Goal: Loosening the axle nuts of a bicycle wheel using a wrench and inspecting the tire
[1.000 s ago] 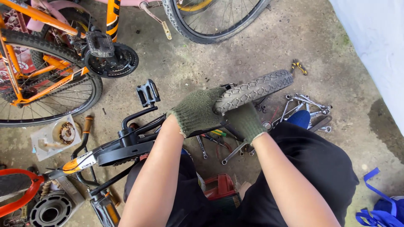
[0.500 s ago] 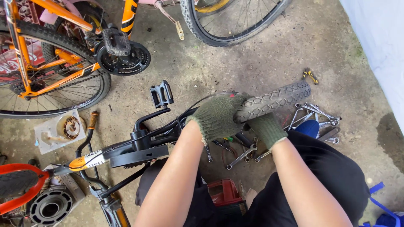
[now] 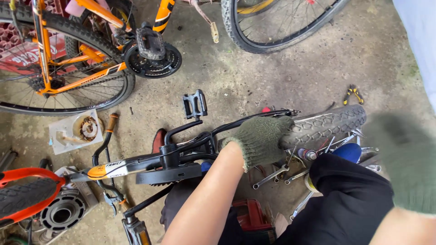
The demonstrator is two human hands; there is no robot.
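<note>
A small black bicycle [image 3: 136,164] lies on its side across my lap, its grey-treaded tyre [image 3: 327,127] pointing right. My left hand [image 3: 261,139], in a green knit glove, grips the near end of that tyre beside the frame. My right hand [image 3: 404,163], also gloved, is lifted off the tyre and hangs close to the camera at the right edge. It is too blurred to show its fingers. One black pedal [image 3: 194,103] sticks up behind the frame.
Several spanners [image 3: 272,174] lie on the concrete under the tyre, near a blue object [image 3: 347,152] and a red box [image 3: 247,218]. Yellow-handled pliers [image 3: 353,94] lie further back. An orange bicycle [image 3: 68,54] and a loose wheel [image 3: 277,27] stand behind; a white tray [image 3: 75,131] sits left.
My right hand has come off the tyre and risen toward the camera at the right. My left hand has stayed gripped on the tyre while the view shifted.
</note>
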